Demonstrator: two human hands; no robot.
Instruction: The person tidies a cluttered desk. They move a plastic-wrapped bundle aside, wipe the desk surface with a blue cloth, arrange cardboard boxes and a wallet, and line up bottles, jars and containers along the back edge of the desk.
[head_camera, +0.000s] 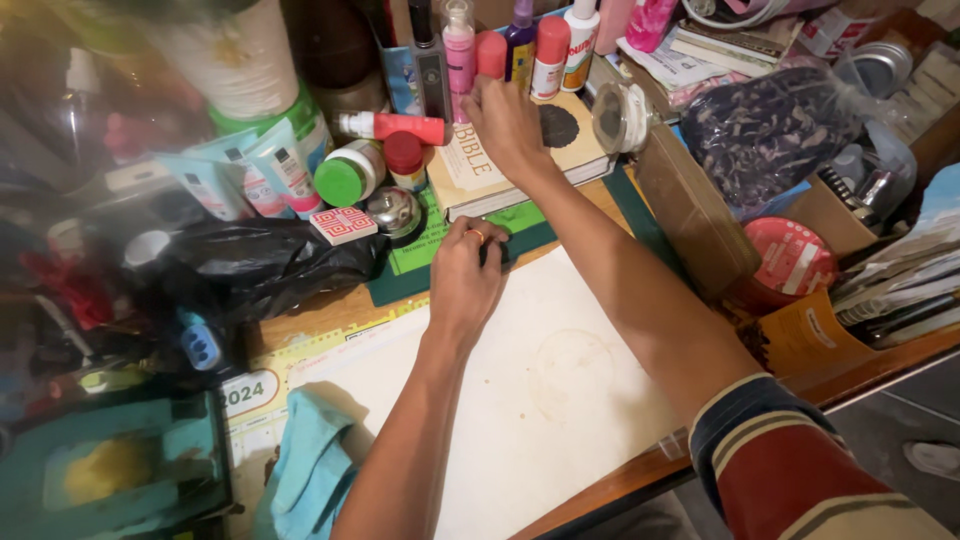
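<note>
The tan book (510, 160) is lying near the desk's (560, 400) far edge, long axis running left-right, and we are pressing our right hand (508, 125) flat on it, its grip empty, nearer than our left hand (465, 280), whose grip is curling closed around a small dark object (493, 250).

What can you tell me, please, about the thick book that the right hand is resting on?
The book is a thick volume with a tan, paper-like cover bearing dark lettering and a dark round mark. It lies flat and closed on the cluttered desk, its pale page edges facing the person. The right hand presses down on its top, fingers spread, with no closed grip. Its near edge overlaps the green cutting mat, and a row of bottles stands just behind it. A red tube lies by its left corner.
</note>
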